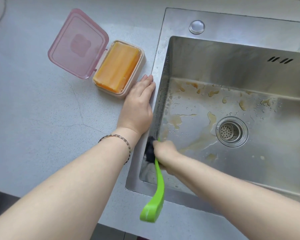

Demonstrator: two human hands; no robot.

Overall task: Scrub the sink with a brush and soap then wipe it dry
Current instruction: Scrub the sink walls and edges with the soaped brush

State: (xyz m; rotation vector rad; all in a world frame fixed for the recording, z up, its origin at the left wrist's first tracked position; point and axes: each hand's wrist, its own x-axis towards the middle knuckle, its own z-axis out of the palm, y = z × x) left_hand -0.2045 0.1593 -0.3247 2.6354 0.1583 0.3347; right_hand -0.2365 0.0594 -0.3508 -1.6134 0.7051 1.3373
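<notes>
Right grip curled round brush, bristles against sink wall left of it. Left grip flat, fingers straight, on surface edge; soap just beyond it.

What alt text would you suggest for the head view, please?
A right hand grips a green-handled brush, its dark head against the left wall of a stainless steel sink with brownish stains on its floor. The left hand rests flat on the grey counter at the sink's rim, beside an open box holding an orange soap bar.
</notes>
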